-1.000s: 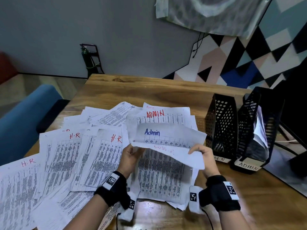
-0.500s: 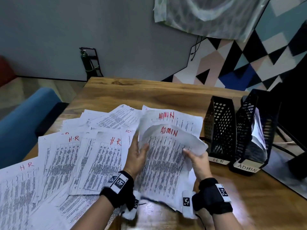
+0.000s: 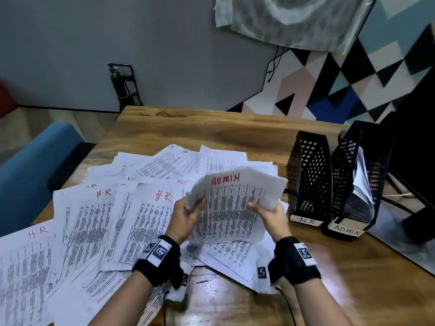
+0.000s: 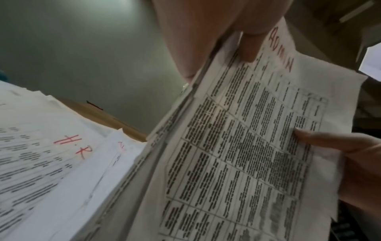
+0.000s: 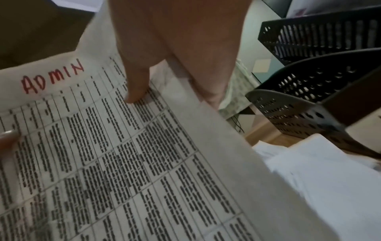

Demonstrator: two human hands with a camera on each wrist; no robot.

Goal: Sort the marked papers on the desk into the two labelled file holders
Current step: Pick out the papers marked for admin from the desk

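Note:
Both hands hold up a small stack of printed sheets, the top one marked ADMIN (image 3: 231, 203) (image 4: 243, 154) (image 5: 115, 154) in red. My left hand (image 3: 188, 216) pinches its left edge, thumb on the front. My right hand (image 3: 270, 214) pinches the right edge, thumb on the print. The stack is lifted off the desk and tilted toward me. Sheets marked H.R (image 3: 150, 222) (image 4: 47, 156) lie spread to the left. Two black mesh file holders stand at the right: the one labelled H R (image 3: 308, 177) is nearer the papers, the one labelled ADMIN (image 3: 353, 184) has paper in it.
More sheets lie fanned over the wooden desk (image 3: 211, 130), some under the held stack. A blue chair (image 3: 30, 165) stands at the left edge. A dark object and cables (image 3: 414, 208) sit right of the holders. Bare wood shows behind the papers and at the front right.
A sheet marked Admin in blue was on top a second ago; now a red ADMIN sheet tops the stack. Both hands have raised the stack and squared it up.

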